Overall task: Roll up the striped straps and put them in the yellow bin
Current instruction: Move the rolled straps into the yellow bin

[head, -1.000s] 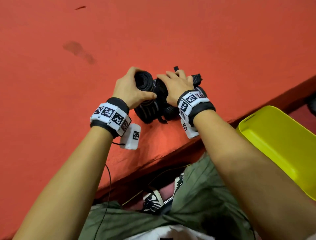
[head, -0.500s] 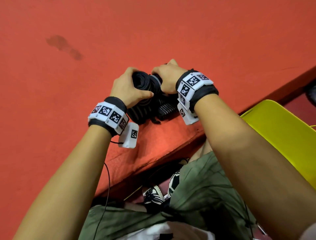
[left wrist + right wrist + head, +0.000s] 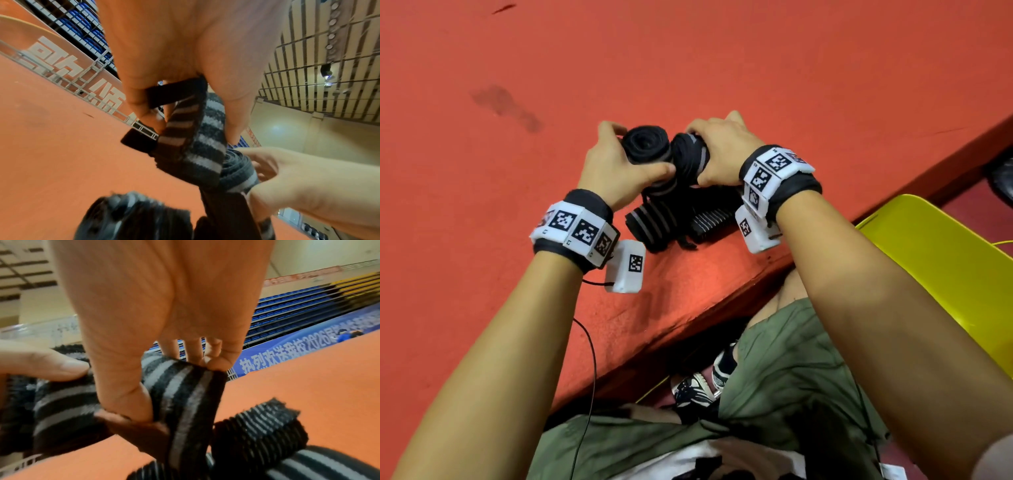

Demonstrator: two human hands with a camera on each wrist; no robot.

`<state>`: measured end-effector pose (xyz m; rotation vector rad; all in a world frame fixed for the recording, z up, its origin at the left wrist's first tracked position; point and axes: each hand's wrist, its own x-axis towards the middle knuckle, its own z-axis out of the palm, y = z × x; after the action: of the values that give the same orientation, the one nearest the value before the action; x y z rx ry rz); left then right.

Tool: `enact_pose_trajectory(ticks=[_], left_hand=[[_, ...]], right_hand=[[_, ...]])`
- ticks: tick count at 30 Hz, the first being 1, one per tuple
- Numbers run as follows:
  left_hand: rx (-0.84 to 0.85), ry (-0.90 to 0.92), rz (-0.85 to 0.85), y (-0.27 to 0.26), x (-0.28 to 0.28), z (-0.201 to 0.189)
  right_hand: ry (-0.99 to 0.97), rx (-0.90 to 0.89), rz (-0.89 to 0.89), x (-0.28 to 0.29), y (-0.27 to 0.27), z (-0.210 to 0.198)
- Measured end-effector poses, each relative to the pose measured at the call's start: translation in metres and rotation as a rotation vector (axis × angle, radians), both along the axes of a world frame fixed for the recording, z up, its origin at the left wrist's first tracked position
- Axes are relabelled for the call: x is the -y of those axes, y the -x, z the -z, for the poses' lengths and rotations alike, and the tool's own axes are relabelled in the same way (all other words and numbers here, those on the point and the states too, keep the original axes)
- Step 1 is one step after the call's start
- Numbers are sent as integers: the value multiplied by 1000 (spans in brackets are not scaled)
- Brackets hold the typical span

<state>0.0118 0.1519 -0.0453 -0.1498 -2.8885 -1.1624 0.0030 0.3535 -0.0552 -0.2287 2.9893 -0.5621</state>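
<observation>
My left hand (image 3: 642, 150) grips a rolled black strap (image 3: 650, 144), fingers over the top and thumb underneath. Right beside it, my right hand (image 3: 697, 154) grips a second black-and-grey striped roll (image 3: 688, 162). The two rolls touch; I cannot tell whether they are one strap. In the left wrist view my fingers (image 3: 144, 104) pinch the striped strap (image 3: 195, 142). The right wrist view has my thumb (image 3: 127, 395) pressing on the striped strap (image 3: 185, 386). The yellow bin (image 3: 935, 267) sits low to the right, beyond the ledge.
More striped straps (image 3: 654, 226) and a ribbed one (image 3: 710, 221) lie on the red surface (image 3: 722, 51) under my hands, near its front edge (image 3: 688, 318). My knees and shoes (image 3: 695, 390) are below the ledge. A cable (image 3: 592, 359) hangs from my left wrist.
Both hands have come up off the pile, each with a roll. The right hand has turned from lying flat on the straps to gripping its roll from the side.
</observation>
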Motion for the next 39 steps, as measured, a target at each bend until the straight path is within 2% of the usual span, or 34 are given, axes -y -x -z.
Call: enact_pose_trajectory(ticks=[4,7,10,12,14,17,21,27,30,33,35,39], left_hand=[[-141,-127,6,8,-20,-34],[-178,-250,67,18,-55,-50],[-122,-361,227,26,-101,-54],[10,-387,360,25,-138,-49],[159,-321,487,18,-180,-37],[293,-213,600,9,-242,-9],[434,-163,636,-4,-313,26],[588,6,693,-22,-391,84],[623,140,758,-29,-419,120],[671,254,827,-30,-442,147],[681,321,845,-30,-452,163],[687,467,862,-25,-471,186]], right_hand=[[186,-65,157,-34,-10,-20],[407,-75,354,-74,-26,-31],[633,-84,536,-117,-45,-33],[685,-98,677,-143,-57,-28],[676,-115,809,-170,-70,-16],[618,-58,939,-213,-92,11],[585,60,1125,-246,-135,29],[719,260,1337,-285,-170,80],[828,379,1395,-298,-177,117],[789,470,1408,-328,-179,174],[731,506,1428,-338,-176,190],[656,570,1405,-344,-165,198]])
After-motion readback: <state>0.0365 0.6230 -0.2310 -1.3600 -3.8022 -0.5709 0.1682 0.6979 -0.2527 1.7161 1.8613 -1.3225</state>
